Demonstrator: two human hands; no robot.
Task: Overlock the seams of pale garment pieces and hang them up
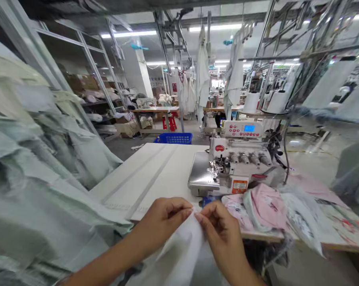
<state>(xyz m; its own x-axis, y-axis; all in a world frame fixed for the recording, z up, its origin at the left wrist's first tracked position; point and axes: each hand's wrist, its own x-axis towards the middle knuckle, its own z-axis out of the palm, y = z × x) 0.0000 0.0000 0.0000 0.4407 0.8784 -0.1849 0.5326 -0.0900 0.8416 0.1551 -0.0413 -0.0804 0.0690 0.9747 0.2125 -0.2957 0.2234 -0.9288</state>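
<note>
A piece of white fabric [182, 248] hangs down from between my two hands, in front of the table's near edge. My left hand [167, 217] pinches its top edge between thumb and fingers. Close beside it, my right hand [219, 226] pinches the same edge, the fingertips of both hands almost meeting. Just beyond my hands stands an overlock sewing machine [221, 145] with a shiny metal plate [201, 171] at its left. The fabric is apart from the machine's needle area. Its lower part runs out of view.
Pale green garments [48, 198] hang close on the left. Pink and white fabric pieces [265, 206] lie right of the machine on the white table [158, 171]. Behind the table sits a blue basket [175, 138]. Thread cones [277, 101] stand at the right, above the machine.
</note>
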